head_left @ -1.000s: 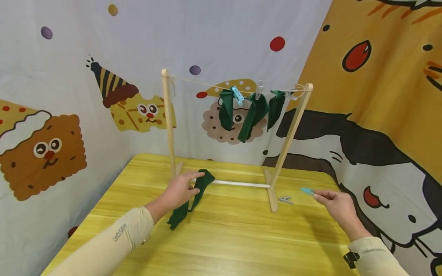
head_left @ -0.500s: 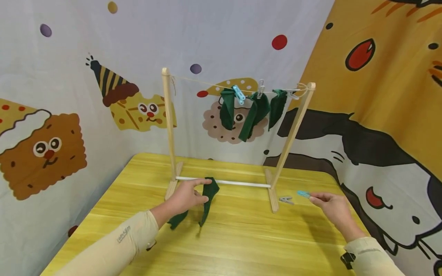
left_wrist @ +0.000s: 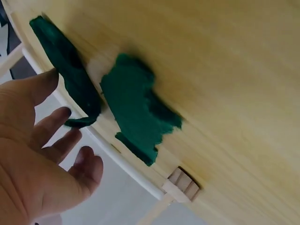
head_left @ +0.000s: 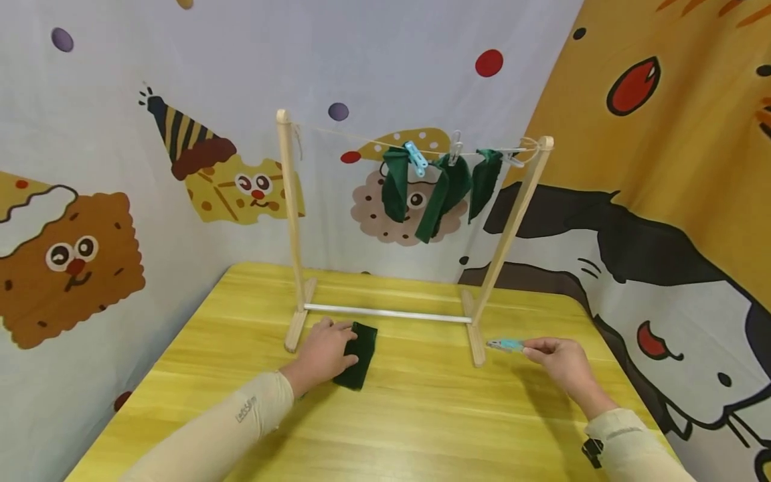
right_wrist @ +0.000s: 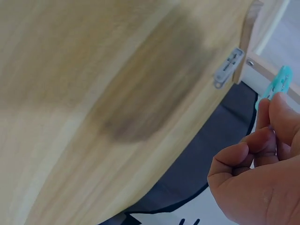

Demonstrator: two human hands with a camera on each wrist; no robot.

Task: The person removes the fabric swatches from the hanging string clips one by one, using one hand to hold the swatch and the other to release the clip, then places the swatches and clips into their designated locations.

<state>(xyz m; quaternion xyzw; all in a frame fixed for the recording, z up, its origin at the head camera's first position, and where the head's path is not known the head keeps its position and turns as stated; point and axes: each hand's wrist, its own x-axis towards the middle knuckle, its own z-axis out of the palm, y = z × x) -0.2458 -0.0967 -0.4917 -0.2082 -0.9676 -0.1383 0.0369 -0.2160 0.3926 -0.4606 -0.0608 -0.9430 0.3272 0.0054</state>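
Cloth (head_left: 363, 355) now flatter, left hand (head_left: 324, 349) loosely spread at it, right hand (head_left: 563, 367) pinching blue clothespin (head_left: 512, 345), nearer the stand (head_left: 476, 345)

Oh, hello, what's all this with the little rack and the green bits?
A person's right hand pinches a blue clothespin, while their left hand is at a green cloth by the table; whether it grips it is unclear. Another green piece lies nearby, and a grey clothespin rests on the table. Three green strips already hang along the top of the small wooden rack.
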